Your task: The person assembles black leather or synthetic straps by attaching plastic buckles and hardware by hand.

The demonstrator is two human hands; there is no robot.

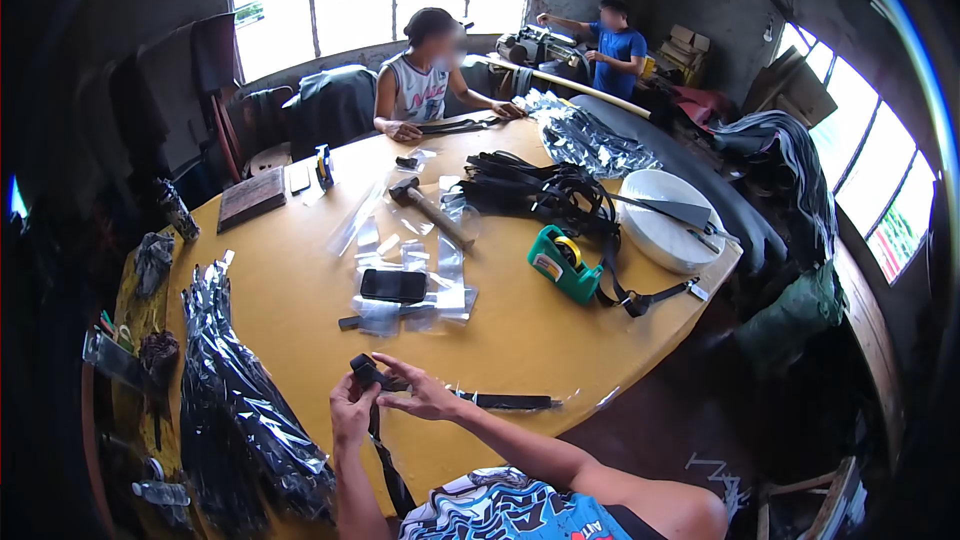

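Near the table's front edge, my left hand (354,408) pinches a black strap (366,371) just below its looped end. My right hand (420,392) is closed on the same strap from the right, its fingers at the loop. The strap's lower part hangs down past my left wrist towards my lap. Another black strap (510,401) in clear wrap lies flat on the table to the right of my hands. Beyond them, a black phone (393,286) rests on clear plastic sleeves (452,265), with a hammer (432,214) farther back.
The yellow table (290,285) also holds a green tape dispenser (566,266), a white roll (655,220), a black strap pile (525,190) and wrapped straps (235,395) at left. One person (425,80) sits across with a strap; another (617,48) stands at a machine.
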